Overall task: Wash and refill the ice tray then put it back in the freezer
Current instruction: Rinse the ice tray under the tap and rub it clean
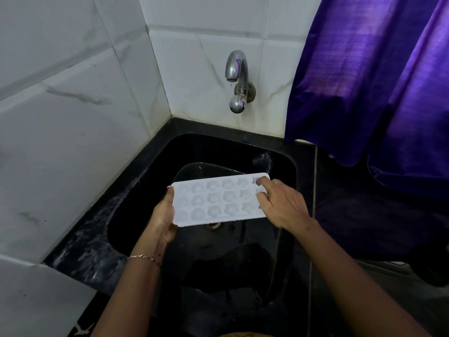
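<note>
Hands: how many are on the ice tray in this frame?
2. The left hand grips the ice tray at its left end; the right hand touches its right end from above.

dim, soft, edges bowed
</note>
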